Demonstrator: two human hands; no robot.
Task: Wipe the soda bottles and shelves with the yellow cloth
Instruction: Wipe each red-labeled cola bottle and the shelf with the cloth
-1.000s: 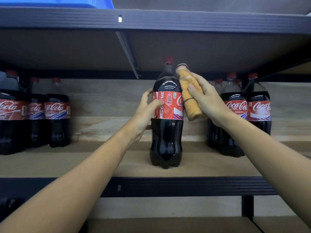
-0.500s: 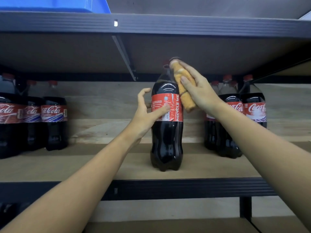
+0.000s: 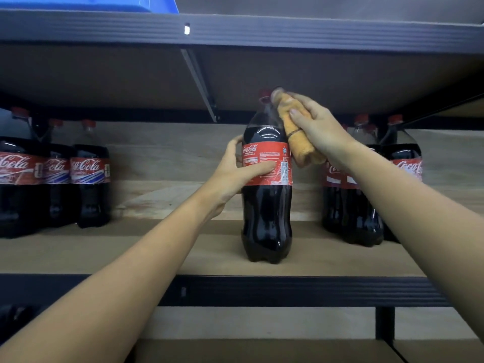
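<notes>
Head view: a soda bottle point(image 3: 266, 195) with a red label stands upright near the front edge of a wooden shelf point(image 3: 131, 250). The left hand point(image 3: 237, 169) grips its labelled middle, fingers point(image 3: 235, 142) curled behind and thumb across the front. The right hand point(image 3: 318, 129) holds a rolled yellow cloth point(image 3: 301, 142), fingers wrapped over it, pressing it against the bottle's upper right shoulder, just beside the red cap point(image 3: 265, 94). More bottles stand at far left point(image 3: 89, 176) and at far right point(image 3: 403, 179). A blue bin point(image 3: 157, 2) sits on the shelf above.
</notes>
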